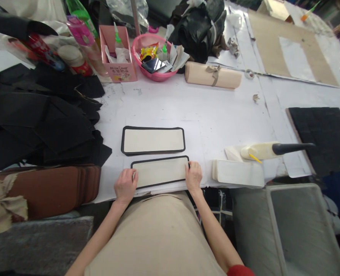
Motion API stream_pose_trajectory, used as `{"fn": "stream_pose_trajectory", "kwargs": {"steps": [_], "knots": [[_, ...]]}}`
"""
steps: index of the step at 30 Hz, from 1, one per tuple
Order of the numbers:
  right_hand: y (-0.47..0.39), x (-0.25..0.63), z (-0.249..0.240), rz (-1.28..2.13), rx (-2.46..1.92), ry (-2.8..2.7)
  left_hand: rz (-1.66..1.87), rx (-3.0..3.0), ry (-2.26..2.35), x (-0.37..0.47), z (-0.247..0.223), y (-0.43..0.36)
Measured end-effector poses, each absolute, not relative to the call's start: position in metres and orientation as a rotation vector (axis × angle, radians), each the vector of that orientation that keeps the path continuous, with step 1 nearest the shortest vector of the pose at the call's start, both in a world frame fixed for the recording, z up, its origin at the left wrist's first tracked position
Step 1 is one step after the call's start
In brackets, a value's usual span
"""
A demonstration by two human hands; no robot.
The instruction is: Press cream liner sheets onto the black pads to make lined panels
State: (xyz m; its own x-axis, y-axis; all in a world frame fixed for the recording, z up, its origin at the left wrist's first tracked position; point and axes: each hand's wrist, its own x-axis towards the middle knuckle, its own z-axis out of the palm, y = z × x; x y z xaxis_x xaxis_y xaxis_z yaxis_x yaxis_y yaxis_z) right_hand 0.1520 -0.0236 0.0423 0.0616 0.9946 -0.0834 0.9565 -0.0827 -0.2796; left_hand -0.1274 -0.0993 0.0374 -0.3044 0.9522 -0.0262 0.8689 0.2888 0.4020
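Note:
Two cream rectangular panels with black borders lie on the white paper-covered table [215,115]. The near panel [160,170] sits at the table's front edge. My left hand [125,185] presses on its left end and my right hand [193,176] presses on its right end, fingers on the border. The far panel [153,140] lies just behind it, untouched. A stack of plain cream pieces [238,173] rests to the right of my right hand.
A glue bottle with a black nozzle [273,149] lies at right beside a black mat [322,134]. Black fabric pieces [43,119] and brown pieces [43,188] pile at left. A pink basket [155,55], pink box [118,53] and beige roll [212,74] stand behind.

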Motion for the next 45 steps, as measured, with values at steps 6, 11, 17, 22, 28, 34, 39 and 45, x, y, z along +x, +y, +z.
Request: {"fn": "stream_pose_trajectory", "kwargs": {"steps": [6, 11, 17, 22, 28, 34, 39, 45], "knots": [[-0.034, 0.088, 0.013, 0.491, -1.347, -2.600, 0.305, 2.333, 1.731, -0.077, 0.013, -0.071], [-0.033, 0.095, 0.003, 0.526, -1.272, -2.692, 0.201, 2.381, 1.694, -0.076, 0.000, -0.072], [-0.031, 0.139, 0.002, 0.529, -1.454, -2.654, 0.161, 2.360, 1.726, -0.100, 0.001, -0.081], [-0.032, 0.160, -0.005, 0.512, -1.677, -2.566, 0.148, 2.312, 1.777, -0.113, -0.003, -0.089], [-0.034, 0.161, -0.008, 0.490, -1.700, -2.560, 0.165, 2.285, 1.775, -0.113, -0.006, -0.090], [-0.033, 0.161, -0.010, 0.445, -1.692, -2.559, 0.196, 2.313, 1.774, -0.113, -0.008, -0.089], [-0.030, 0.159, -0.001, 0.391, -1.676, -2.567, 0.195, 2.355, 1.799, -0.112, -0.003, -0.086], [-0.043, 0.136, 0.009, 0.403, -1.377, -2.680, 0.224, 2.552, 1.533, -0.095, 0.005, -0.082]]}}
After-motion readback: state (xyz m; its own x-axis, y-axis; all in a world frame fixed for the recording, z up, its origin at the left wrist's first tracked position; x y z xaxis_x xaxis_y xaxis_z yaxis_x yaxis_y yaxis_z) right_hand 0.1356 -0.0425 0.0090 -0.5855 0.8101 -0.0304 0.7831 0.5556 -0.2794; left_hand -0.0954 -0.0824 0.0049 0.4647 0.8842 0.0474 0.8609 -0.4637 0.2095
